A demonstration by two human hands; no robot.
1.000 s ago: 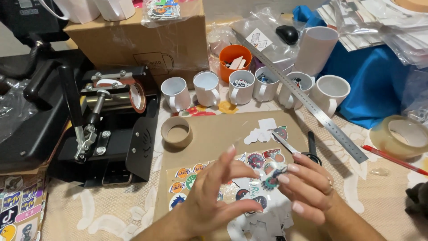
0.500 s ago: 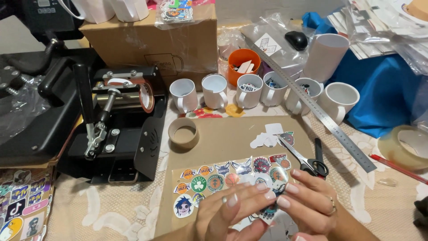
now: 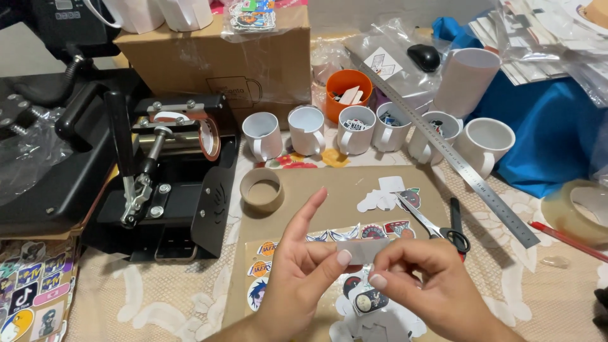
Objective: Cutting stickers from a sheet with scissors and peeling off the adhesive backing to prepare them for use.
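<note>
Lowest in the frame, at centre: left hand and right hand pinching a short grey strip between them, each by thumb and fingers at one end, left forefinger raised clear; held taut and level above the work, probably to keep it flat and off the stickers. Directly beneath, partly hidden by the hands: cut-out stickers lying on a brown cardboard sheet, more of them in a row across its middle, seemingly laid out face up for easy picking. Just right of the hands: scissors lying open on the sheet, handles toward the right hand. Left of the sheet's upper corner: tape core flat on the tabletop. Lower left corner: another sticker sheet. Left middle: black mug press, handle upright. Behind the sheet: row of white mugs, openings up, an orange cup with scraps just behind. Running diagonally from upper centre to right middle: steel ruler. Right edge: clear tape roll and red pen. Upper left of centre: cardboard box. Upper right: blue cloth under plastic sleeves.
</note>
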